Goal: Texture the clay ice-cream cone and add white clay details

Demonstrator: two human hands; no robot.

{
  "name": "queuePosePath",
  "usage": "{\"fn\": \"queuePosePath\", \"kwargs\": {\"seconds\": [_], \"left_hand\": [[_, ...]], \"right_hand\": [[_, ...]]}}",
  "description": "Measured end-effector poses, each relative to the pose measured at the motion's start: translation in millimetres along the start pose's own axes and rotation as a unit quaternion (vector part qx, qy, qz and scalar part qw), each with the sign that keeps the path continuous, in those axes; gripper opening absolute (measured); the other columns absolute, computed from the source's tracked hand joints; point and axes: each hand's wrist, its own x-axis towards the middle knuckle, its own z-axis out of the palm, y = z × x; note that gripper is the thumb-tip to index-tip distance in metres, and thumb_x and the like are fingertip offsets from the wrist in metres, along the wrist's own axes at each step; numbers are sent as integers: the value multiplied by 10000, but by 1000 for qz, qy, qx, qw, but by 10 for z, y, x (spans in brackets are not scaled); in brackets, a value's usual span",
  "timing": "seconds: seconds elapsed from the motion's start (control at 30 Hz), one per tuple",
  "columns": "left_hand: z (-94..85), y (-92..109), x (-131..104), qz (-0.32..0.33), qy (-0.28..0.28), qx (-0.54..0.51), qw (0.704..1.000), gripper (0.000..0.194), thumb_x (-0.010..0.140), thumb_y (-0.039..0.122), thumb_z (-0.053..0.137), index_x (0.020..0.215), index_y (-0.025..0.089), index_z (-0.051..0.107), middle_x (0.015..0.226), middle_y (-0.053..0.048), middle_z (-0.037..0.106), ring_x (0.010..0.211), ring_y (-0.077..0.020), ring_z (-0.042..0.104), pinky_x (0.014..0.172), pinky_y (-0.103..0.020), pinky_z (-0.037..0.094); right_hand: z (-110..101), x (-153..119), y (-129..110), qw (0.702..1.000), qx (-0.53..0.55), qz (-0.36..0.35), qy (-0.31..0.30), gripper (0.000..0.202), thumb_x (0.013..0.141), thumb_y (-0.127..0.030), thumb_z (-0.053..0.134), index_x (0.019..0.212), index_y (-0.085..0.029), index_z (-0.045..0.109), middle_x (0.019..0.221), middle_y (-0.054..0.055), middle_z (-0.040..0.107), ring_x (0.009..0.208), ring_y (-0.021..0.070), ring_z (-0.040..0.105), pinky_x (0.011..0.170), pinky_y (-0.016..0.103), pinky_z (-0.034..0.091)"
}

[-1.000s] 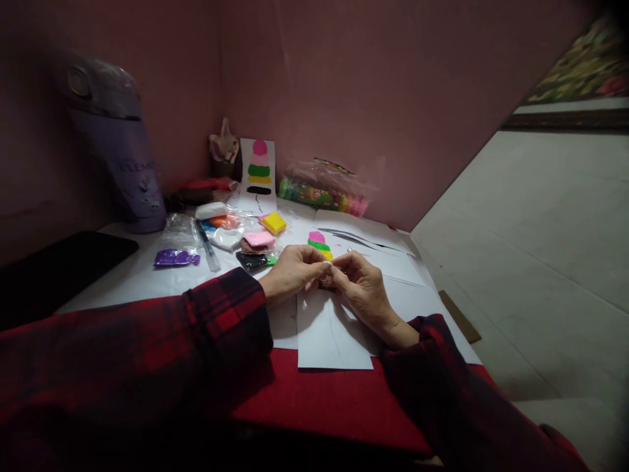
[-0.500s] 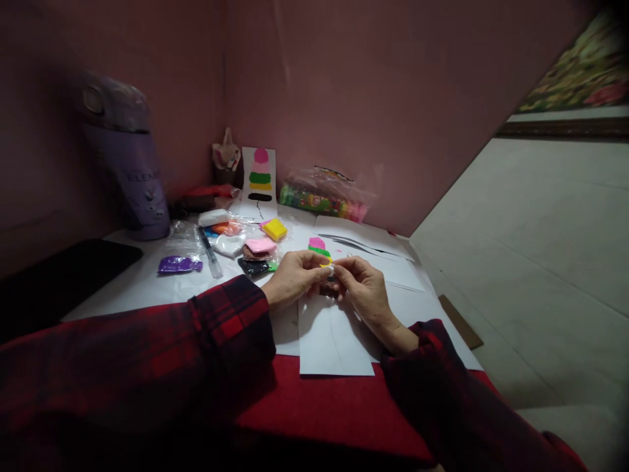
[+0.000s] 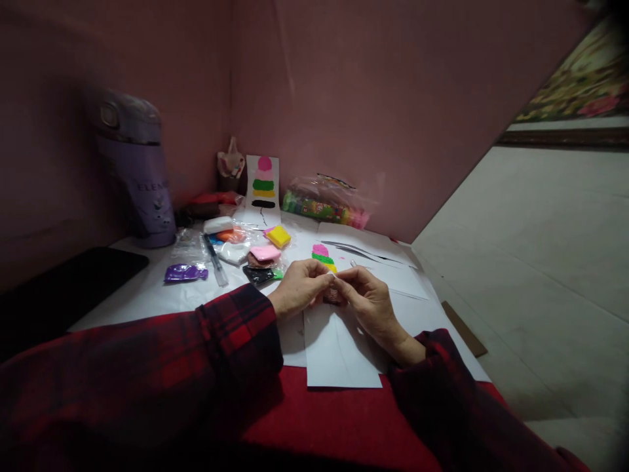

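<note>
My left hand (image 3: 305, 286) and my right hand (image 3: 368, 303) meet at the fingertips, both closed in a pinch on a small piece of white clay (image 3: 332, 275). They hover over a white paper (image 3: 339, 360) near the table's front edge. On that paper, beyond my fingers, lie pink, green and yellow clay patches (image 3: 322, 257) in a stack. A dark brown patch (image 3: 332, 296) shows below my fingertips, partly hidden by them. Left of my left hand are packets of pink clay (image 3: 265, 253), black clay (image 3: 257, 275) and yellow clay (image 3: 279, 236).
A purple bottle (image 3: 140, 177) stands at the back left, beside a dark flat object (image 3: 73, 282). A purple clay packet (image 3: 185, 273) and a pen (image 3: 215, 261) lie nearby. A card with coloured bands (image 3: 263, 174) leans at the back. Papers (image 3: 368, 244) lie to the right.
The whole view has shifted slightly, so everything sits a little lower and to the right. Both hands stay pinched together on the white piece, fingers shifting only slightly.
</note>
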Motion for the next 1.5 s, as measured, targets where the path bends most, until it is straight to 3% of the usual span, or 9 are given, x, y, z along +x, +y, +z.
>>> {"fn": "queuePosePath", "kwargs": {"seconds": [0.27,0.4,0.57,0.7,1.03,1.17,1.27,1.37,1.5], "left_hand": [[-39,-17,33,18,105,-87,990,148,823,179,685,733,127,579,556,18,601,379,-57,468,374,-174,348],[-41,-33,29,4,52,-72,996,126,820,202,697,842,100,626,585,5,622,392,-71,500,383,-185,357],[-33,-54,17,5,-37,-44,998,220,789,285,737,797,79,660,626,-33,646,433,-68,513,422,-189,362],[-33,-43,13,8,-40,-44,998,228,767,285,745,730,106,609,537,2,600,390,-70,486,398,-187,331],[-30,-2,31,34,88,-84,992,191,749,242,731,716,117,589,516,32,557,375,-55,437,379,-179,303],[-53,-5,23,17,20,-65,998,292,716,304,762,869,85,644,588,-4,621,406,-77,485,394,-194,330],[-50,-17,13,13,-35,-39,999,345,691,363,781,843,74,667,616,-27,637,436,-79,497,415,-201,341],[-44,-27,13,24,-38,-28,999,332,670,374,791,765,89,649,593,-14,616,443,-76,495,432,-204,348],[-41,-29,14,20,-46,-30,998,299,656,335,784,760,103,626,596,-15,623,438,-83,505,431,-207,354]], "right_hand": [[-18,95,-29,994,39,39,96,246,749,-377,765,722,-189,609,598,-39,607,408,89,492,377,235,420],[-16,91,-43,994,54,45,84,242,770,-401,753,799,-189,639,625,-37,606,423,92,515,368,229,431],[1,40,-64,999,49,9,2,240,843,-430,695,908,-201,657,627,-38,613,496,114,569,462,254,494],[28,16,-66,999,48,-3,-4,208,806,-373,750,893,-210,657,653,-35,633,544,117,581,498,251,486],[-9,82,-4,996,36,12,78,217,801,-360,739,770,-178,625,633,-38,613,437,70,484,411,217,403],[-16,71,6,996,45,22,75,202,806,-361,735,791,-187,636,620,-45,597,420,75,484,380,214,390],[-6,34,-10,999,29,11,25,209,867,-406,671,859,-197,662,596,-43,581,441,97,511,412,235,429],[2,4,-14,1000,16,0,-14,219,862,-418,681,936,-213,657,663,-19,638,514,124,575,449,247,455],[7,0,-8,1000,9,-5,5,175,840,-359,723,859,-206,639,664,-16,652,583,132,598,512,249,469]]}}
